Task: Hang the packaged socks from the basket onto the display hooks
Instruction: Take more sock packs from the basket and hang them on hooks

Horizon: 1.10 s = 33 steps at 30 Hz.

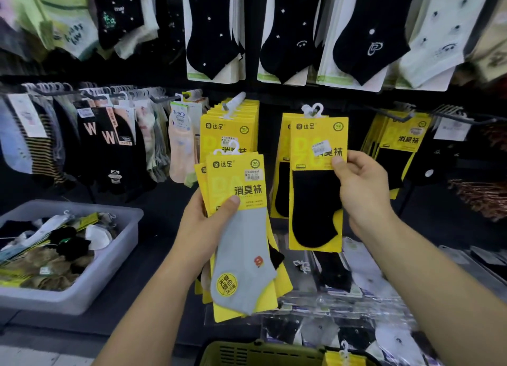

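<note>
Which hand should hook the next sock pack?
Right. The right hand pinches the black-sock pack, its hanger up at hook height; the left hand is busy gripping a lower stack of packs.

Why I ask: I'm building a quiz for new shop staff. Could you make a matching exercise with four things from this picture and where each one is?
Things
1. grey sock pack
2. black sock pack
3. grey tub
4. green basket

Places
A. at the bottom edge of the view
B. pinched by the right hand
C. at the lower left of the view
D. held by the left hand, on top of a stack

Pairs: 1-D, 2-B, 3-C, 4-A
</note>
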Each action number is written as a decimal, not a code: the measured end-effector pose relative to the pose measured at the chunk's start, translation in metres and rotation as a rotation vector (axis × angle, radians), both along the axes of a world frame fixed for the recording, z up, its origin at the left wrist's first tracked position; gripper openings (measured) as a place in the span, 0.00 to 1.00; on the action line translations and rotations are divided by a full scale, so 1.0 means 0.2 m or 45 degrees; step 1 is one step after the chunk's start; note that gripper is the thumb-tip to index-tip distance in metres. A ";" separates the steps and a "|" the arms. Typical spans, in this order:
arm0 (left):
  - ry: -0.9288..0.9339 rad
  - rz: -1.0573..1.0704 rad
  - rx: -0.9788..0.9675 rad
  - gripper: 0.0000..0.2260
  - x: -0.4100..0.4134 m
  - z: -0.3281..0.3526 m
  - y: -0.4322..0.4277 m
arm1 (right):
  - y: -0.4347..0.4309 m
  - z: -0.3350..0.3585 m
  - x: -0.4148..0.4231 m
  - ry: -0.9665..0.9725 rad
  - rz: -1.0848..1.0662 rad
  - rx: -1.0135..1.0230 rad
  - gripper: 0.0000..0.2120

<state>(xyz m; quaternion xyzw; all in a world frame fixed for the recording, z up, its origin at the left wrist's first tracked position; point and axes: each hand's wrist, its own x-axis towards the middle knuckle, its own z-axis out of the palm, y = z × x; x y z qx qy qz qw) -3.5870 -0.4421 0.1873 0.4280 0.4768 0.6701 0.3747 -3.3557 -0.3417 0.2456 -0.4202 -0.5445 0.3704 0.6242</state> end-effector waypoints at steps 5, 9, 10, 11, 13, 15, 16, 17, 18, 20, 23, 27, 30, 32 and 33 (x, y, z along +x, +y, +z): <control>-0.035 -0.028 -0.015 0.12 0.00 0.00 0.00 | 0.05 -0.03 -0.03 -0.064 -0.022 -0.021 0.03; -0.052 -0.047 -0.009 0.17 0.03 0.00 0.00 | 0.09 -0.06 -0.03 -0.110 -0.066 -0.037 0.04; -0.054 -0.050 -0.007 0.16 0.03 0.00 0.00 | 0.09 -0.07 -0.03 -0.135 -0.104 -0.038 0.04; -0.057 -0.055 -0.004 0.15 0.04 0.00 0.00 | 0.09 -0.07 -0.03 -0.151 -0.149 -0.046 0.06; -0.058 -0.061 0.002 0.13 0.04 0.00 0.00 | 0.07 -0.09 -0.03 -0.168 -0.248 -0.069 0.12; -0.061 -0.071 0.005 0.12 0.05 0.00 0.01 | 0.01 -0.10 -0.05 -0.229 -0.271 -0.031 0.13; -0.067 -0.078 0.011 0.13 0.06 0.00 0.01 | -0.02 -0.10 -0.07 -0.265 -0.222 0.011 0.13; -0.074 -0.086 0.022 0.15 0.07 0.00 0.01 | -0.06 -0.10 -0.10 -0.295 -0.144 0.044 0.14; -0.081 -0.089 0.036 0.17 0.08 0.01 0.01 | -0.10 -0.10 -0.13 -0.325 -0.050 0.058 0.15; -0.079 -0.080 0.057 0.21 0.09 0.01 0.01 | -0.16 -0.11 -0.19 -0.433 0.120 0.032 0.19; -0.044 -0.042 0.062 0.21 0.11 0.00 0.01 | -0.22 -0.12 -0.24 -0.589 0.183 -0.041 0.21; -0.005 -0.075 0.041 0.27 0.12 -0.02 0.01 | -0.23 -0.12 -0.23 -0.492 0.206 -0.092 0.15; -0.009 -0.121 0.024 0.30 0.12 -0.02 0.02 | -0.22 -0.12 -0.20 -0.322 0.242 -0.187 0.13; -0.016 -0.127 0.021 0.25 0.11 -0.02 0.02 | -0.21 -0.12 -0.17 -0.212 0.278 -0.252 0.14; -0.023 -0.124 0.027 0.23 0.12 -0.02 0.03 | -0.21 -0.12 -0.16 -0.168 0.293 -0.259 0.13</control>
